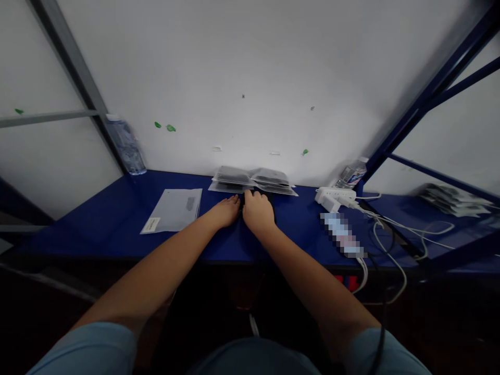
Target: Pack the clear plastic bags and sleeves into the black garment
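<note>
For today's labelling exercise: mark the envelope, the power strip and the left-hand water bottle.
envelope (174,209), head view, middle of its face.
power strip (336,194), head view, top of its white body.
water bottle (127,146), head view, middle of its clear side.

A small black item (269,200) lies flat on the blue shelf (117,219), mostly hidden under the right hand (258,212), which rests palm down on it. The left hand (226,211) lies just beside, fingers toward the item's left edge. Its shape is too covered to tell. Just behind it sit stacked clear bags (252,180) with dark contents.
</note>
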`<act>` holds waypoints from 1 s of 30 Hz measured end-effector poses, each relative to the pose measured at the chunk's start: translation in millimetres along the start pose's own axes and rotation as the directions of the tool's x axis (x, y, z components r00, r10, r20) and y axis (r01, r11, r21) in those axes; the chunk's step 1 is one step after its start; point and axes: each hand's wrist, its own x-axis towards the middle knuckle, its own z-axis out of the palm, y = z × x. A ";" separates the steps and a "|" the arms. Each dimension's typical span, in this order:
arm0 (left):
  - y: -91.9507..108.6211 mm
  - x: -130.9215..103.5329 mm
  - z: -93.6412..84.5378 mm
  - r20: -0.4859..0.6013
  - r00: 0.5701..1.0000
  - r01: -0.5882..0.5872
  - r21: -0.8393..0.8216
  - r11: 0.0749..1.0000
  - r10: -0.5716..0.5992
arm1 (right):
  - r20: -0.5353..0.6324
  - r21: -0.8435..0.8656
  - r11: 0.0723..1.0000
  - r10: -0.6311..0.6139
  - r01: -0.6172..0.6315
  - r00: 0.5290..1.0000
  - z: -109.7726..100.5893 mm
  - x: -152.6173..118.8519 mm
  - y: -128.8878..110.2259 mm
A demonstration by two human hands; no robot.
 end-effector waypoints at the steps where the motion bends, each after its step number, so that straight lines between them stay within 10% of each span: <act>1: -0.4 0.1 0.5 -0.003 1.000 0.000 -0.005 1.000 0.000 | 0.003 0.052 0.998 -0.018 0.018 1.000 -0.8 2.4 3.5; 12: 0.8 1.1 -13.3 -0.121 0.989 0.071 -0.075 0.995 -0.080 | 0.032 0.414 0.865 -0.325 0.284 0.945 23.8 21.9 92.0; 18: 18.6 1.2 -19.8 -0.311 0.950 -0.072 -0.264 0.962 -0.015 | 0.098 0.439 0.879 -0.251 0.184 0.963 43.4 12.8 91.1; 30: 17.1 6.9 3.0 -0.091 0.986 -0.158 -0.214 0.964 0.142 | 0.237 0.295 0.947 -0.204 0.129 0.950 34.6 8.7 81.8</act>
